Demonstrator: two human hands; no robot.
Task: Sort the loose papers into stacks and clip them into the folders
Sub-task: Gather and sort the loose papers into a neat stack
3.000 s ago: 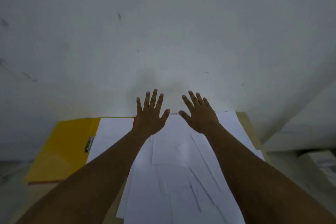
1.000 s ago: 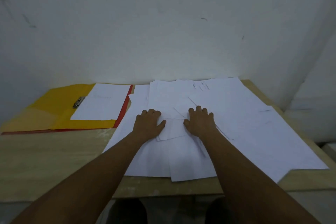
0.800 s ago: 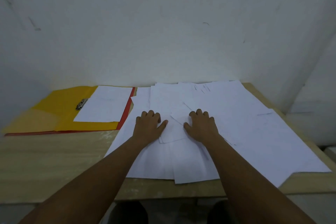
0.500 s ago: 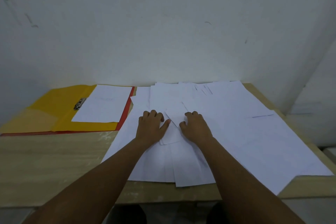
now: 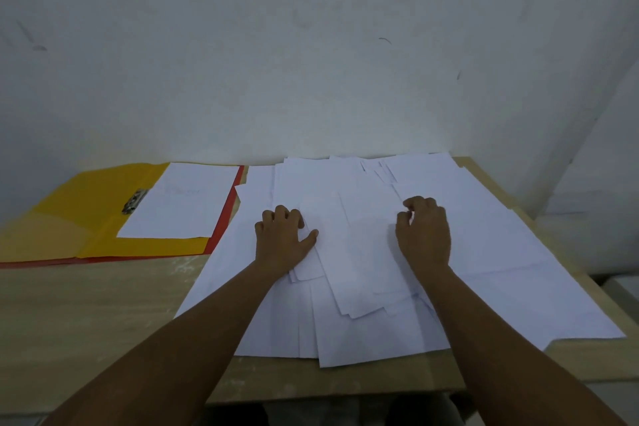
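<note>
Loose white papers (image 5: pixel 380 252) lie spread in overlapping layers over the right half of the wooden table (image 5: pixel 86 315). My left hand (image 5: pixel 281 239) rests on a small stack of them, fingers bent, thumb laid flat on a sheet. My right hand (image 5: pixel 423 232) sits further right, its thumb and curled fingers pinching a sheet's edge. At the back left a yellow folder (image 5: pixel 69 218) lies open, with a metal clip (image 5: pixel 135 201) and one white sheet (image 5: pixel 179 204) on it. A red folder edge (image 5: pixel 224 214) shows under it.
A white wall (image 5: pixel 311 62) rises straight behind the table. Papers overhang the front edge slightly. Bare wood shows at the front left. A pale surface (image 5: pixel 587 218) stands off the right side.
The view tilted down from the wall to the table as both hands came down onto the papers. Since half a second ago my right hand slid right and curled onto a sheet.
</note>
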